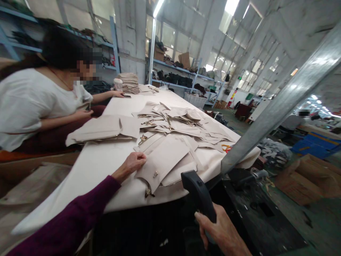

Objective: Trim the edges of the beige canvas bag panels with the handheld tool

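Note:
My left hand (134,163) is closed, thumb and fingers pinching the left edge of a beige fabric piece (165,156) near the front of the table. A small metal-coloured clip or fitting (155,174) shows on that piece. More beige pieces (183,163) lie partly beneath it. In my right hand (222,227) is a black handheld tool (198,192) with a curved body and a blunt, wider head. The hand wraps around its lower part, and the head points up beside the table's front edge, apart from the fabric.
A co-worker (39,96) sits at the left of the white-covered table (103,170). Beige pieces (170,117) are heaped mid-table, with orange-handled scissors (226,147) at the right. A slanted metal post (277,103) rises at the right corner. A cardboard box (306,177) stands on the floor.

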### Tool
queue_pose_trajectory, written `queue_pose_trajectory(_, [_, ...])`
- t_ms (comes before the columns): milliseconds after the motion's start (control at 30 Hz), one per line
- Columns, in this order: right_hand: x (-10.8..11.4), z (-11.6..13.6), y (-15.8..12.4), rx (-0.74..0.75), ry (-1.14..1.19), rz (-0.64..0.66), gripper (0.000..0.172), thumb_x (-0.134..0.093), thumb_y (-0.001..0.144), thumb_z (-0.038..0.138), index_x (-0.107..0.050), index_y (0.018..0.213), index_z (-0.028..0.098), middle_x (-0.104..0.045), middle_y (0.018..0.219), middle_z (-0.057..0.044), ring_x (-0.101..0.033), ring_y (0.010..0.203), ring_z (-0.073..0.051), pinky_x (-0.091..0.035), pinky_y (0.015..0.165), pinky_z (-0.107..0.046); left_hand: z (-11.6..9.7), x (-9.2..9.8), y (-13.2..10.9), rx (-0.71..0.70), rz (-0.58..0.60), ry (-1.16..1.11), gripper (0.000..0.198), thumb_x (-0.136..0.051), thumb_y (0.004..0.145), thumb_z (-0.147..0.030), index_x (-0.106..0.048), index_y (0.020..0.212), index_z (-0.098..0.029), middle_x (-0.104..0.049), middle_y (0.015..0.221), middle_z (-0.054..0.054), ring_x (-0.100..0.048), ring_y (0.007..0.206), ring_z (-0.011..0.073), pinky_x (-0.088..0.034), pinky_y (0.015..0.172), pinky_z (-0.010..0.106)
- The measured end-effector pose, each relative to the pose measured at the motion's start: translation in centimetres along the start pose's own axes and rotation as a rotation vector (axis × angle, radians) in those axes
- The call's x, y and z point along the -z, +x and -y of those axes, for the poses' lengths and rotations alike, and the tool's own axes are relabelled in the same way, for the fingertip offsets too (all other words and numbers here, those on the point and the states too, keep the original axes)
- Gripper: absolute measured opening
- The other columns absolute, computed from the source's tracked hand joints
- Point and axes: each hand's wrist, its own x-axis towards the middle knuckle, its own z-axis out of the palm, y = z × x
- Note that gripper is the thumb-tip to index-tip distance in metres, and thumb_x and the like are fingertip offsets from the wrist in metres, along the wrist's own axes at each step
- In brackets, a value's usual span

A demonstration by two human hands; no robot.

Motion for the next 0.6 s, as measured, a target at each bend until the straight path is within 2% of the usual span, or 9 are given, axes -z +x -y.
queue_pose_trajectory(67, [-0.7,-0.7,-0.1,0.002,-0.031,0.057,0.025,-0.054,0.082,0.041,-0.051,0.079,0.016,-0.052,0.046,0.005,-0.049,0.038,-0.010,-0.040,0.043,-0.020,0.0,0.7,-0.1,-0.034,-0.071,0.079,0.010,-0.055,0.064,-0.022,-0.054,0.055,-0.018,-0.048,0.047,-0.003,-0.045,0.046,0.0134,-0.036,0.048,0.026])
queue_pose_trajectory(133, [-1.4,-1.3,0.0,-0.020,-0.058,0.082,0.023,-0.055,0.081,0.040,-0.052,0.080,0.016,-0.054,0.048,0.004,-0.051,0.040,-0.011,-0.041,0.044,-0.021,-0.5,0.4,-1.5,-0.092,-0.157,0.170,0.010,-0.055,0.068,-0.020,-0.057,0.059,-0.018,-0.056,0.057,0.001,-0.053,0.057,0.0182,-0.042,0.059,0.031])
queue_pose_trajectory(200, [-1.8,-1.5,0.3,-0.048,-0.071,0.090,0.022,-0.056,0.080,0.038,-0.053,0.080,0.016,-0.055,0.051,0.003,-0.052,0.042,-0.011,-0.043,0.046,-0.021,-1.0,-0.8,-4.1,-0.165,-0.237,0.241,0.011,-0.053,0.075,-0.022,-0.063,0.077,-0.019,-0.065,0.082,0.008,-0.058,0.083,0.0252,-0.044,0.080,0.038])
queue_pose_trajectory(267, [-2.0,-1.3,0.5,-0.041,-0.075,0.098,0.022,-0.055,0.081,0.038,-0.053,0.081,0.016,-0.055,0.052,0.003,-0.052,0.043,-0.011,-0.043,0.046,-0.021,-0.9,-2.8,-7.2,-0.277,-0.267,0.319,0.025,-0.056,0.079,-0.027,-0.062,0.102,-0.019,-0.061,0.113,0.012,-0.051,0.111,0.0294,-0.036,0.098,0.041])
queue_pose_trajectory(333, [-2.0,-0.8,0.6,-0.020,-0.078,0.094,0.022,-0.054,0.081,0.037,-0.052,0.081,0.015,-0.054,0.052,0.004,-0.051,0.044,-0.011,-0.043,0.047,-0.021,-0.1,-4.7,-9.9,-0.506,-0.245,0.534,0.045,-0.059,0.080,-0.034,-0.054,0.120,-0.015,-0.055,0.127,0.016,-0.047,0.119,0.0320,-0.032,0.105,0.046])
queue_pose_trajectory(367, [-1.9,-0.6,0.6,-0.022,-0.080,0.093,0.022,-0.054,0.082,0.037,-0.052,0.080,0.015,-0.053,0.051,0.004,-0.051,0.044,-0.010,-0.042,0.047,-0.021,0.4,-5.4,-10.7,-0.571,-0.253,0.626,0.051,-0.060,0.080,-0.035,-0.051,0.125,-0.013,-0.054,0.129,0.018,-0.046,0.120,0.0334,-0.033,0.104,0.048])
queue_pose_trajectory(467, [-1.9,0.0,0.3,-0.046,-0.085,0.102,0.022,-0.053,0.081,0.037,-0.051,0.080,0.015,-0.052,0.049,0.005,-0.048,0.041,-0.010,-0.040,0.045,-0.021,2.1,-6.2,-11.1,-0.594,-0.291,0.774,0.048,-0.057,0.082,-0.024,-0.050,0.126,-0.008,-0.056,0.127,0.020,-0.049,0.119,0.0340,-0.041,0.099,0.047])
queue_pose_trajectory(533, [-1.9,0.2,0.1,-0.036,-0.091,0.111,0.023,-0.053,0.080,0.037,-0.051,0.080,0.015,-0.052,0.048,0.004,-0.049,0.042,-0.010,-0.040,0.046,-0.021,2.5,-5.9,-10.3,-0.567,-0.271,0.760,0.040,-0.052,0.083,-0.017,-0.055,0.122,-0.007,-0.059,0.123,0.020,-0.051,0.117,0.0325,-0.044,0.098,0.044])
queue_pose_trajectory(600, [-2.0,0.3,0.1,-0.034,-0.093,0.112,0.024,-0.053,0.080,0.039,-0.051,0.079,0.015,-0.052,0.047,0.004,-0.049,0.042,-0.010,-0.041,0.047,-0.021,2.2,-5.1,-9.4,-0.551,-0.222,0.687,0.035,-0.047,0.085,-0.016,-0.060,0.116,-0.007,-0.062,0.120,0.019,-0.054,0.114,0.0312,-0.044,0.098,0.044])
